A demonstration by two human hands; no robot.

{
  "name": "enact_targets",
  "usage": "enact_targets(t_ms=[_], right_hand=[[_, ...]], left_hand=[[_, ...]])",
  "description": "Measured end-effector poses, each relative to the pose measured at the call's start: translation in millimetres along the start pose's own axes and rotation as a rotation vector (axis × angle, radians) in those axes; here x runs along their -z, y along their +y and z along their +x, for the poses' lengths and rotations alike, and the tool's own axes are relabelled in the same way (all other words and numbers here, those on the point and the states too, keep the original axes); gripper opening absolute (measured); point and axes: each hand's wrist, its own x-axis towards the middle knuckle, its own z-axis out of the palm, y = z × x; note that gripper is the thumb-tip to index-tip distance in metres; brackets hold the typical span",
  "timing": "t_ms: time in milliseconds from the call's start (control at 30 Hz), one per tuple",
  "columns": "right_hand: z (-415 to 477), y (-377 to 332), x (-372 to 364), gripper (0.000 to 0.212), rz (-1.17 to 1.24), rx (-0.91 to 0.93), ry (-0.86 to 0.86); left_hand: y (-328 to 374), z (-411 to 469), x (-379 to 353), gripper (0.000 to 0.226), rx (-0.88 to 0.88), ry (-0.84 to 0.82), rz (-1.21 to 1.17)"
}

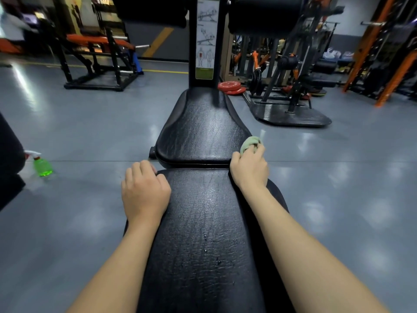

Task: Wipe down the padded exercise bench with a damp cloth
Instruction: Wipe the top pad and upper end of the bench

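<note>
At the 9 o'clock edge of the black padded bench, left hand knuckles-up, fingers curled over the pad's rim beside the gap between the two cushions, holding that edge. At 3 o'clock, across the same gap, right hand closed round a bunched pale-green cloth, pressing it against the right side of the far cushion. Toward 6 o'clock, droplets scattered on the bench's nearer padding. At 12 o'clock on the upright post, a placard with line drawings of exercises, a body figure marked in red and a green strip below; wording too small to read. Far out at 9 o'clock on the grey floor, a green spray bottle, any writing illegible.
</note>
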Motion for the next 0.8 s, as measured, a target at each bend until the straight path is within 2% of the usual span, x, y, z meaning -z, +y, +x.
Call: enact_targets(t_ms=[200, 333, 467, 667, 800], right_hand=[[-34.4, 0.3, 0.5, 0.044, -0.263, 0.183, -0.021], [-29.7, -2.3, 16.7, 0.026, -0.431, 0.476, -0.062], [-18.3, -31.8, 22.1, 0.026, -0.348, 0.756, -0.303], [-20.4, -114.3, -18.0, 0.022, -0.265, 0.985, -0.404], [-28.8, -150.9, -40.3, 0.027, -0.205, 0.978, -0.451]], left_hand=[[-0.7, -1.5, 1.0, 0.011, 0.002, 0.004, -0.002], [-1.0, -1.0, 0.5, 0.011, 0.002, 0.008, 0.002], [-1.9, -0.8, -0.6, 0.009, 0.004, 0.016, 0.003], [-2.5, -0.6, -1.8, 0.008, 0.016, 0.061, -0.007], [-1.6, 0.8, -0.6, 0.014, 0.07, 0.109, -0.105]])
